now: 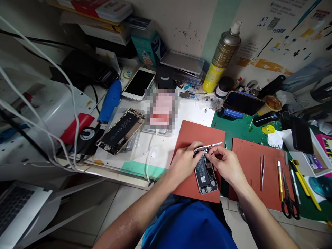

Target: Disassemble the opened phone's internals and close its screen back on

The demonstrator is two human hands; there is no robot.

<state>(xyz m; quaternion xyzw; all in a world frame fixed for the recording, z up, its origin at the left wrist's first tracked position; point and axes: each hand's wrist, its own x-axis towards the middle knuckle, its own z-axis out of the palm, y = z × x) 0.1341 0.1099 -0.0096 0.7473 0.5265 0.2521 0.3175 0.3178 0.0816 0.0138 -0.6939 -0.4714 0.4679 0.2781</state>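
An opened smartphone (206, 174) lies on a brown-red mat (185, 188), its battery and inner parts bare. Its screen panel (211, 145) is tilted up at the top end and seen nearly edge-on. My left hand (185, 160) is closed on the panel's left side, thumb reaching down to the phone's top end. From the right, my right hand (225, 164) pinches at the panel's lower edge, near where it meets the body. The fingers hide the join between panel and body, so any small part there cannot be made out.
Tweezers (262, 173), scissors (289, 204) and pens lie at right on a second mat (243, 155). Another opened phone (120, 131), a white phone (139, 84) and a blue-handled tool (110, 102) are at left. A spray can (221, 57) and a propped phone (243, 102) stand behind.
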